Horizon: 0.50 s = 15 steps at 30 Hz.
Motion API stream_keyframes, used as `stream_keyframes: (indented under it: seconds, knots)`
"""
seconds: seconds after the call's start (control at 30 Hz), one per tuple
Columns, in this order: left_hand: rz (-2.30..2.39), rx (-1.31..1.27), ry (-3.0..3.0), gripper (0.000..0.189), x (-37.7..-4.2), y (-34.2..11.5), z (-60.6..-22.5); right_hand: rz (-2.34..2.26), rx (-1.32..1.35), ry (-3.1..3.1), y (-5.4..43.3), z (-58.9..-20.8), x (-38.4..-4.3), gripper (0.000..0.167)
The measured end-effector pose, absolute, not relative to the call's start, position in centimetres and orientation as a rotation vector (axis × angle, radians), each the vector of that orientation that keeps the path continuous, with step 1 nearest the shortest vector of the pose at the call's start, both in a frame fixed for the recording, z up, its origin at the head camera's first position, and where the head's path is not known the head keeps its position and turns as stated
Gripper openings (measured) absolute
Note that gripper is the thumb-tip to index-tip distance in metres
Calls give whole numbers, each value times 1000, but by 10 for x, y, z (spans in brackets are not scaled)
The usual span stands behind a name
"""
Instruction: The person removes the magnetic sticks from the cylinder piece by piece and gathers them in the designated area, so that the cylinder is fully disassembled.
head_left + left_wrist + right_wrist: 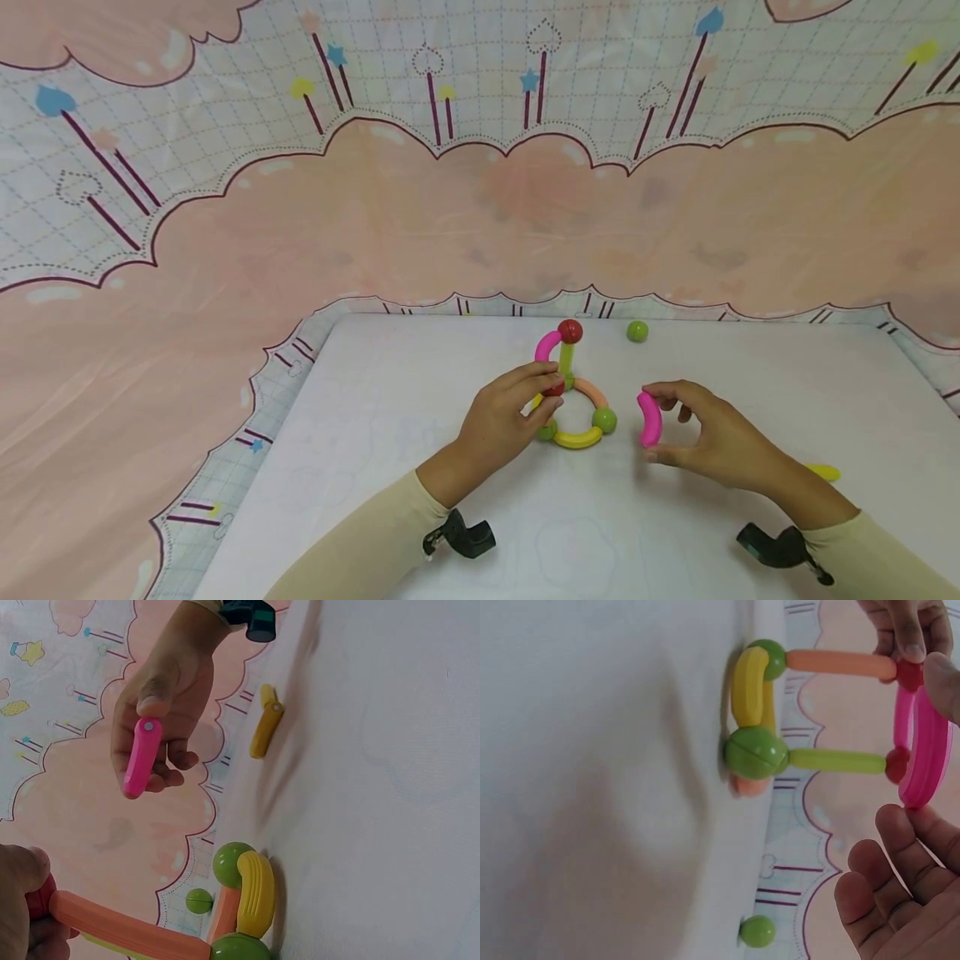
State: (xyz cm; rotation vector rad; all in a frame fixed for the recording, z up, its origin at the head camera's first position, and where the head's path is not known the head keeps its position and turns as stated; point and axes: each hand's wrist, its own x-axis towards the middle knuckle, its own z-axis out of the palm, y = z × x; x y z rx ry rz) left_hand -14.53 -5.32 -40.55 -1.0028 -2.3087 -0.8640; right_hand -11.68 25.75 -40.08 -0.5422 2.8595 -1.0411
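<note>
My left hand (498, 417) pinches a red ball (555, 388) at the top of a small ball-and-rod construction. An orange rod (840, 664) runs from that ball down to a green ball on the base. Beside it, a light green rod (838, 760) carries a second red ball (570, 331), and a pink curved rod (547, 345) spans the top. The base is a ring of green balls (604, 419) with yellow (577, 438) and orange curved rods (591, 392). My right hand (712, 437) holds another pink curved rod (650, 419) by its ends, thumb against fingers, right of the construction.
A loose green ball (637, 331) lies near the far edge of the white table (450, 517). Yellow curved rods (266, 727) lie to the right, partly behind my right forearm in the head view. A printed cloth (450, 217) hangs behind the table.
</note>
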Motion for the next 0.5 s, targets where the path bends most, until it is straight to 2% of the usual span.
stream_keyframes:
  seconds: [0.5]
  knots:
    - [-875, -1000, -2317, 34, -146, -54, -406, -993, -476, 2886, 286, -412, -111, 79]
